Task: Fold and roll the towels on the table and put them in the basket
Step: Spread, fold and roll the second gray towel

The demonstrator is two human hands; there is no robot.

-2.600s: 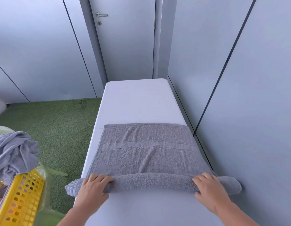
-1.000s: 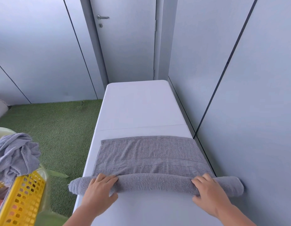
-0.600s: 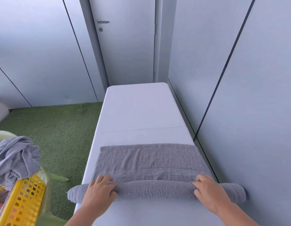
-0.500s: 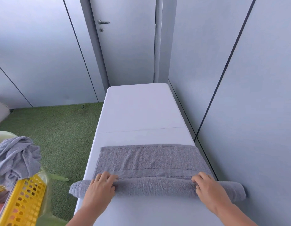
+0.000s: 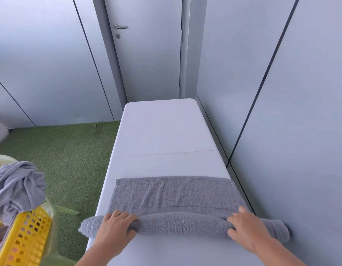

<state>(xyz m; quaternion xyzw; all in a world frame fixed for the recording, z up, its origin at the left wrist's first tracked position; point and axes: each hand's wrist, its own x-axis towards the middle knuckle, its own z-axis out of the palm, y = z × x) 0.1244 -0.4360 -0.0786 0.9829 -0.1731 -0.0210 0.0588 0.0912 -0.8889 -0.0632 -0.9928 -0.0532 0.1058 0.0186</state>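
Observation:
A grey towel [image 5: 176,194] lies across the near end of the white table [image 5: 166,135]. Its near part is wound into a thick roll [image 5: 181,223] that overhangs both table sides; a short flat strip stays unrolled beyond it. My left hand [image 5: 114,227] rests on top of the roll near its left end, fingers curled over it. My right hand [image 5: 247,225] presses the roll near its right end. A yellow perforated basket [image 5: 24,242] stands at the lower left, off the table.
A crumpled grey towel [image 5: 14,187] sits heaped by the yellow basket, over a pale green tub [image 5: 1,160]. Green artificial turf [image 5: 70,150] covers the floor to the left. A grey wall runs close along the table's right side, and a door [image 5: 147,47] stands behind it.
Both hands have rolled the towel away from me. The roll has grown thicker and the flat strip beyond it has become shorter.

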